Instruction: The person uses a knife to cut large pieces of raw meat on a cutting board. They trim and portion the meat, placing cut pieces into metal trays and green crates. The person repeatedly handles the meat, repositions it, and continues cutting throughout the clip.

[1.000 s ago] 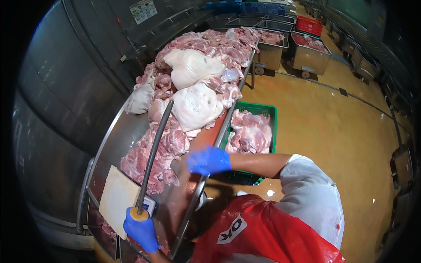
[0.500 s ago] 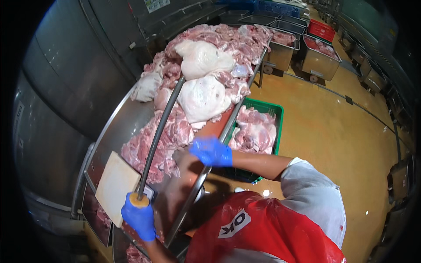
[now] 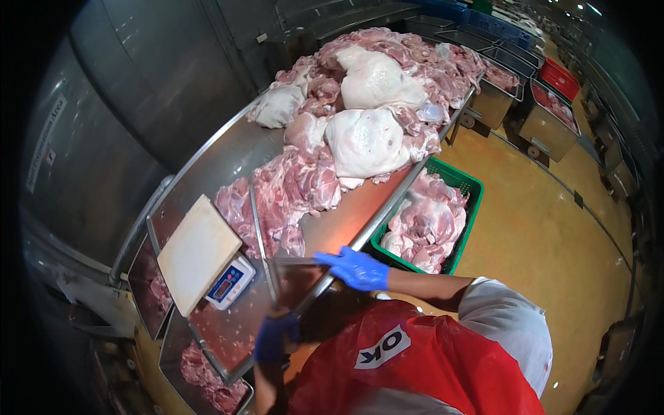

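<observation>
My left hand point(image 3: 277, 337), in a blue glove, is closed round the handle of a long sharpening steel point(image 3: 259, 228). The rod tilts up and left over the metal table point(image 3: 228, 162). My right hand point(image 3: 354, 268), also gloved in blue, is above the table's near rail. From it a thin, motion-blurred knife blade point(image 3: 299, 261) points left to the lower part of the steel; whether they touch I cannot tell. Beyond the steel lies raw meat point(image 3: 304, 183), with large pale, skin-covered pieces point(image 3: 366, 142) heaped farther back.
A white board point(image 3: 199, 252) lies tilted over a small digital scale point(image 3: 232, 283) at the table's left end. A green crate point(image 3: 476, 200) of meat stands right of the table. Below the left end is a metal bin point(image 3: 166, 370) with meat. Metal carts point(image 3: 550, 135) stand far right.
The view has shifted, so the table appears farther right. My left hand is lower and the steel has swung leftward. The knife blade now shows beside the steel; the scale has come into fuller view.
</observation>
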{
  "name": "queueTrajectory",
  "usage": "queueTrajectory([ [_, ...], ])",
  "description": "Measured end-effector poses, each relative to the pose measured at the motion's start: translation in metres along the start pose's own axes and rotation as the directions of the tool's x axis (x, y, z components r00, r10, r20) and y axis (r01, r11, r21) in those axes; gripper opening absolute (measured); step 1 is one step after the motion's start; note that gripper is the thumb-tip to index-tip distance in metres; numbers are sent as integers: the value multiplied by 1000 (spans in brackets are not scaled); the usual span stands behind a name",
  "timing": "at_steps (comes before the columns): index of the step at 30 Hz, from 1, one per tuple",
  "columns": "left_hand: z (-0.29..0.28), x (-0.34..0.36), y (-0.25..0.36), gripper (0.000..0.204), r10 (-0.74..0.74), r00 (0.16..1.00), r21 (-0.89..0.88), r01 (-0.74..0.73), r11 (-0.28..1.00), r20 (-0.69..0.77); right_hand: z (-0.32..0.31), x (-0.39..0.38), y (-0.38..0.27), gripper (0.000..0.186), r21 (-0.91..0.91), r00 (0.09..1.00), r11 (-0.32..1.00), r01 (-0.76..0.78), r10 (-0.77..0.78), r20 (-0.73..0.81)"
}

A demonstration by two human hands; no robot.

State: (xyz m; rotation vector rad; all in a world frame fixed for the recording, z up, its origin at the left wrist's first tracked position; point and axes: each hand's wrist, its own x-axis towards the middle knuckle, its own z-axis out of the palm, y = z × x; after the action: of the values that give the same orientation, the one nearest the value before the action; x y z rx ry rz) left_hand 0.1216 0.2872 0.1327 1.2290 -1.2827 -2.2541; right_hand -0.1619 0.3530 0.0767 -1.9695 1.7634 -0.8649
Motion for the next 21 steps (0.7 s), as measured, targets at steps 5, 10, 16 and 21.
queueTrajectory([
  [5,23,-5,-19,7,65,996,61,-69,996,59,-6,31,-51,30,170,901,887,430,-432,-26],
  [10,23,-30,3,13,-17,984,38,10,999,176,-33,64,103,32,206,875,978,-19,116,-470],
  [16,6,-23,-17,17,268,946,236,-307,922,182,-7,59,-92,19,225,708,919,-323,76,703],
  [21,-40,-22,-43,18,851,524,975,-172,141,-31,-51,140,65,23,148,930,988,48,10,-366],
])
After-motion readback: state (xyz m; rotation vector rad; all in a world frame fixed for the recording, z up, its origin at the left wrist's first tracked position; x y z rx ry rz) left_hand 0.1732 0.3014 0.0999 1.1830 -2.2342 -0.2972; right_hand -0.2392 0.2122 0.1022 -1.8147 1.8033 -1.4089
